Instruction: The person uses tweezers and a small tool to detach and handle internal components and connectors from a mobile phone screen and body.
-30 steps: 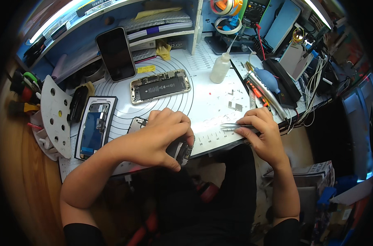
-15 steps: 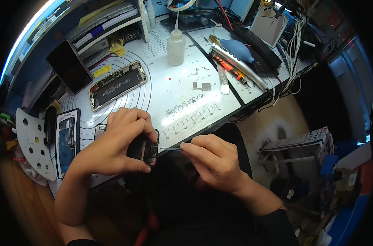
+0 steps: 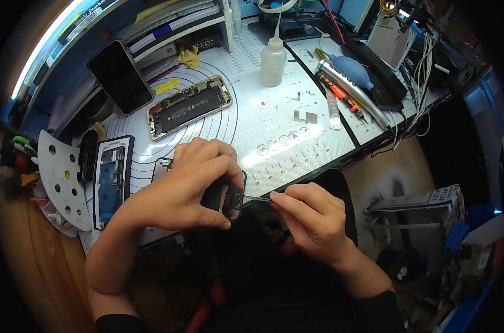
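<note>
My left hand point(image 3: 188, 188) is wrapped over a dark phone screen assembly point(image 3: 232, 200) at the mat's front edge, its thumb and fingers gripping the far end. My right hand point(image 3: 313, 222) pinches thin metal tweezers point(image 3: 256, 198), their tips at that end of the assembly; contact is unclear. Further back lies an opened phone point(image 3: 189, 108) with its black battery showing. A screen part with blue film in a black-rimmed tray point(image 3: 126, 166) lies left of my left hand.
A dark-screened phone point(image 3: 119, 77) leans at the back left, beside shelves. A squeeze bottle point(image 3: 273, 69), small metal plates point(image 3: 306, 117), screwdriver point(image 3: 340, 94), blue blower point(image 3: 349, 69) and cables point(image 3: 421, 111) occupy the right side. A white holed tool holder point(image 3: 58, 177) stands at left.
My right hand has come down and left from the mat, bringing the tweezers to the assembly in my left hand. The view has also shifted.
</note>
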{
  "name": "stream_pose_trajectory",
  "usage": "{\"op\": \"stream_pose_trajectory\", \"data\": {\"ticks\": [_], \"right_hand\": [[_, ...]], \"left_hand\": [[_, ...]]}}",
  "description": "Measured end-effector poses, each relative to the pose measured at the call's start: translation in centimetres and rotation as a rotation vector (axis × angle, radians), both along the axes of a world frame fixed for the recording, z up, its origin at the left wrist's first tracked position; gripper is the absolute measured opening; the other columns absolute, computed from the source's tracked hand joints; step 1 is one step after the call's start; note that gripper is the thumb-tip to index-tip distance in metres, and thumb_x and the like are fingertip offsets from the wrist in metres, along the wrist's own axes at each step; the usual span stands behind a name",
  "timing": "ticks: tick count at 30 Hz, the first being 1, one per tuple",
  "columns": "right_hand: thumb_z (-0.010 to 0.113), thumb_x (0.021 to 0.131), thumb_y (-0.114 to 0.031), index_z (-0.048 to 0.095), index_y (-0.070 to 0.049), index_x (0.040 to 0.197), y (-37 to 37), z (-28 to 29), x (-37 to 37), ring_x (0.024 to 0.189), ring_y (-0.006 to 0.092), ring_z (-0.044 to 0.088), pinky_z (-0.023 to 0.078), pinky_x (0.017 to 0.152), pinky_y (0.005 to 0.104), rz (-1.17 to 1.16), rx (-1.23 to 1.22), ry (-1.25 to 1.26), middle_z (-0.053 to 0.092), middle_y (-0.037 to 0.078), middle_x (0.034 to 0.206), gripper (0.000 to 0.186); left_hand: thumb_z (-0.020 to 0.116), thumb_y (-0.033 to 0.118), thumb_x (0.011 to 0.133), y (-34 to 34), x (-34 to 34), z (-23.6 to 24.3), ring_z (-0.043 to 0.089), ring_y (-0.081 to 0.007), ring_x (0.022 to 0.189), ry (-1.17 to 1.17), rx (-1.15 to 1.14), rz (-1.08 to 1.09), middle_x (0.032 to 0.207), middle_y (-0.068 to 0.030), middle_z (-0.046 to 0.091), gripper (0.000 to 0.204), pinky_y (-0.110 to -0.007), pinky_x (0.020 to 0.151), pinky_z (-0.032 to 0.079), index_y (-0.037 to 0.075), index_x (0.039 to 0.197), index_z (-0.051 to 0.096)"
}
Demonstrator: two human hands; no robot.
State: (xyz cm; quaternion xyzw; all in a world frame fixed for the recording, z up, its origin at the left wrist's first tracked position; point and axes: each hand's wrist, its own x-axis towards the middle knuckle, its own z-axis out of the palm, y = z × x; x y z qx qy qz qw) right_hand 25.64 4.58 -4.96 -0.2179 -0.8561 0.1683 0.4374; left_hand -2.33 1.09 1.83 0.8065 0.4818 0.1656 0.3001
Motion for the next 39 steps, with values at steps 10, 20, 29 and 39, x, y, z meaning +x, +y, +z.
{"op": "stream_pose_trajectory", "data": {"ticks": [10, 20, 29, 39], "right_hand": [[0.085, 0.083, 0.004, 0.080, -0.002, 0.109, -2.1, 0.4, -0.3, 0.069, 0.0242, 0.070, 0.055, 0.059, 0.0346, -0.081, -0.140, -0.003, 0.072, 0.008, 0.091, 0.027], [0.085, 0.087, 0.005, 0.081, 0.001, 0.108, -3.5, -1.5, -1.0, 0.064, 0.0188, 0.070, 0.053, 0.055, 0.0306, -0.090, -0.343, 0.146, 0.072, 0.009, 0.088, 0.022], [0.085, 0.086, 0.006, 0.081, 0.002, 0.109, -4.1, -1.8, -1.5, 0.066, 0.0195, 0.071, 0.055, 0.057, 0.0304, -0.125, -0.299, 0.168, 0.074, 0.010, 0.089, 0.024], [0.085, 0.084, 0.007, 0.080, 0.003, 0.108, -3.9, -1.1, -1.2, 0.067, 0.0227, 0.071, 0.055, 0.058, 0.0326, -0.136, -0.228, 0.132, 0.072, 0.011, 0.089, 0.025]], "left_hand": [[0.098, 0.025, 0.067, -0.1, 0.2, 0.1, 0.047, -0.0301, 0.124, -0.016, -0.005, 0.007, 0.126, -0.0050, 0.056, 0.058, -0.043, 0.111, 0.029, 0.015, 0.116, 0.068], [0.098, 0.026, 0.067, 0.0, 0.2, 0.0, 0.047, -0.0300, 0.122, -0.013, -0.003, 0.006, 0.125, -0.0047, 0.056, 0.058, -0.042, 0.110, 0.029, 0.015, 0.115, 0.069], [0.098, 0.026, 0.067, -0.1, 0.1, 0.0, 0.047, -0.0299, 0.122, -0.019, 0.007, 0.008, 0.125, -0.0048, 0.056, 0.058, -0.042, 0.110, 0.029, 0.015, 0.115, 0.069], [0.098, 0.026, 0.067, -0.1, 0.2, 0.1, 0.047, -0.0299, 0.124, -0.014, 0.004, 0.006, 0.125, -0.0048, 0.056, 0.058, -0.042, 0.110, 0.029, 0.016, 0.116, 0.069]]}}
